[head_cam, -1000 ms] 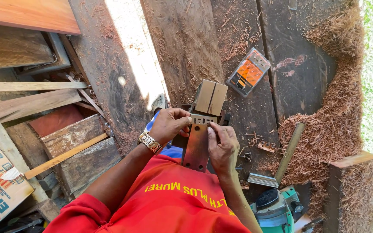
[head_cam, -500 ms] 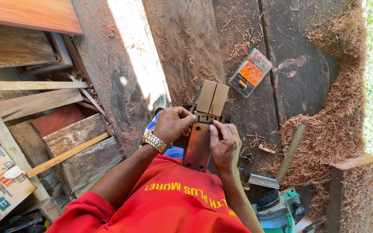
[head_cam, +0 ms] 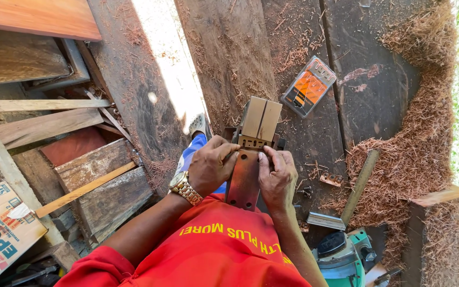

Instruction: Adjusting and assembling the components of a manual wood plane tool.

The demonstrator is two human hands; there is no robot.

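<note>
Both hands — left hand (head_cam: 212, 171), right hand (head_cam: 277, 178) — grip a rusty metal plate (head_cam: 243, 180).

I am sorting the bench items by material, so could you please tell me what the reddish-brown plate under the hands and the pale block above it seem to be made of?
The reddish-brown plate looks like metal, rusted or painted: flat, thin, with small round holes. The pale block looks like bare sanded wood, matte tan with a straight seam down its middle. The left hand and right hand press on the plate's upper end.
</note>
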